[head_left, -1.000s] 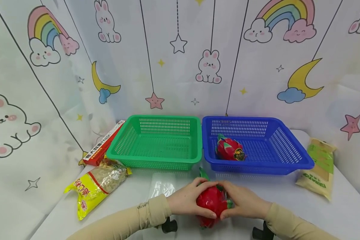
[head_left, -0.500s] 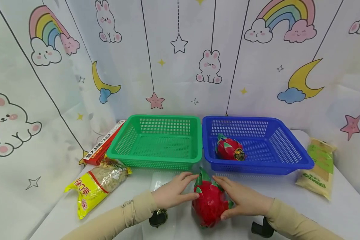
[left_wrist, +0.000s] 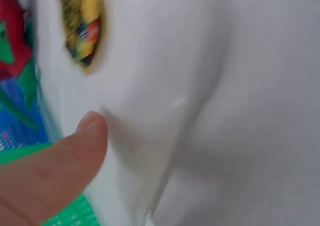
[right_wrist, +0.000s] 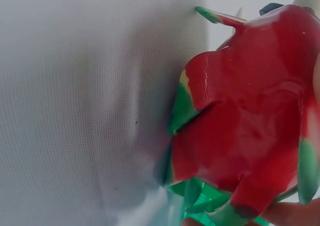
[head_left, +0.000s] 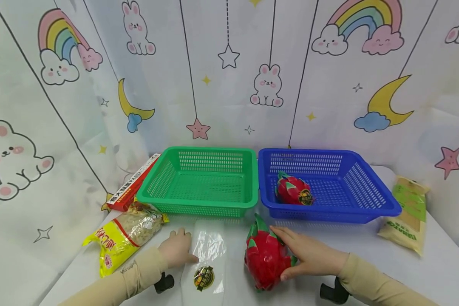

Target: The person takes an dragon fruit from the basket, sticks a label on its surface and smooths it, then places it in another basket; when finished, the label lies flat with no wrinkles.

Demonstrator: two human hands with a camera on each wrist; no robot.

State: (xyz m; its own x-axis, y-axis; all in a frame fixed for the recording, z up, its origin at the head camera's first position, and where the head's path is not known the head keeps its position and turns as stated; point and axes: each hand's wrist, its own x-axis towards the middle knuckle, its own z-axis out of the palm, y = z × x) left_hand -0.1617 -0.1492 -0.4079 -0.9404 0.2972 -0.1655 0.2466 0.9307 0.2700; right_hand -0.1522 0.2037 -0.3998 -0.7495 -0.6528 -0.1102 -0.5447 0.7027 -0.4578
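Observation:
A red dragon fruit (head_left: 267, 259) with green scale tips lies on the white table. My right hand (head_left: 311, 254) holds its right side, fingers towards the top and thumb lower down; the right wrist view shows the glossy red skin (right_wrist: 245, 116) close up. Left of the fruit lies a clear plastic strip (head_left: 210, 244) bearing a round black and gold sticker (head_left: 204, 278). My left hand (head_left: 176, 250) is at the strip's left edge, thumb pointing over it. In the left wrist view the straight thumb (left_wrist: 75, 156) is near the sticker, with nothing pinched visibly.
A green basket (head_left: 196, 207) and a blue basket (head_left: 329, 212) stand side by side behind. Inside the blue one sits a dragon fruit (head_left: 292, 190) with a similar sticker. A yellow bag (head_left: 126, 233) and red pasta box (head_left: 131, 187) lie left, a green and tan packet (head_left: 407, 214) right.
My left hand has let go of the dragon fruit and moved left to the plastic strip, uncovering the sticker. The right hand stays at the fruit.

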